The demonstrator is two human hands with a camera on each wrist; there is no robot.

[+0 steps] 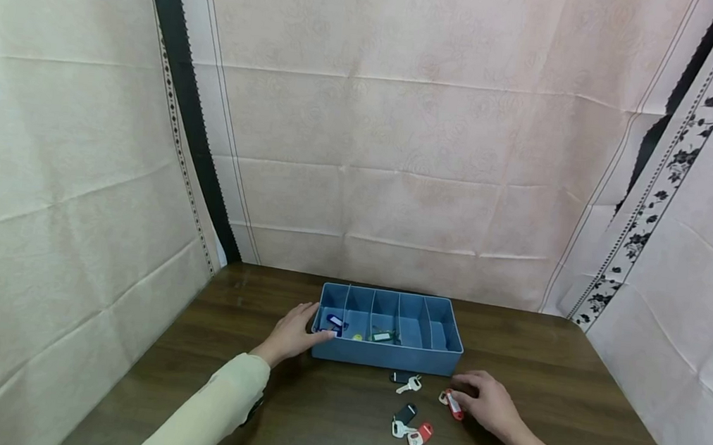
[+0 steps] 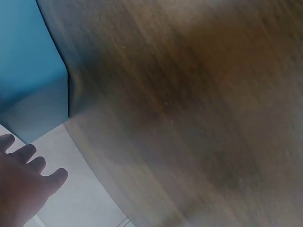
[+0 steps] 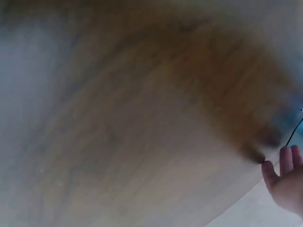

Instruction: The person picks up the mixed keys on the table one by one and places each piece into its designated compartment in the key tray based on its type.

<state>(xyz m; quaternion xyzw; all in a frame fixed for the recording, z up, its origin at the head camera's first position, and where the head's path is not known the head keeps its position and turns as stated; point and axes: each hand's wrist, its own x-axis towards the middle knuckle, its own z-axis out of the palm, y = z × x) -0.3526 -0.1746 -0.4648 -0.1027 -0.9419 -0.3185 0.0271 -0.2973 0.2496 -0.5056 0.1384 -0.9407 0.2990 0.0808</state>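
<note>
My left hand point(image 1: 295, 330) is at the left end of a blue divided box point(image 1: 386, 356), its thumb over the front rim and its other fingers extended along the end wall. In the left wrist view, that hand point(image 2: 28, 177) shows spread fingertips beside the blue wall. To the right, my right hand point(image 1: 488, 401) pinches a red key tag point(image 1: 455, 406) with a key attached, low over the table. Thumb and index are at its upper end. The right wrist view is blurred; the hand point(image 3: 286, 182) shows at its right edge, the tag not discernible.
In front of the box lie a dark key tag with a key point(image 1: 409, 385), another black tag point(image 1: 405, 415) with a key, and a red tag point(image 1: 425, 431) with a key. Blue tags point(image 1: 335, 321), a yellow piece point(image 1: 357, 337) and a green tag point(image 1: 381, 337) are in compartments. Cloth hangs behind.
</note>
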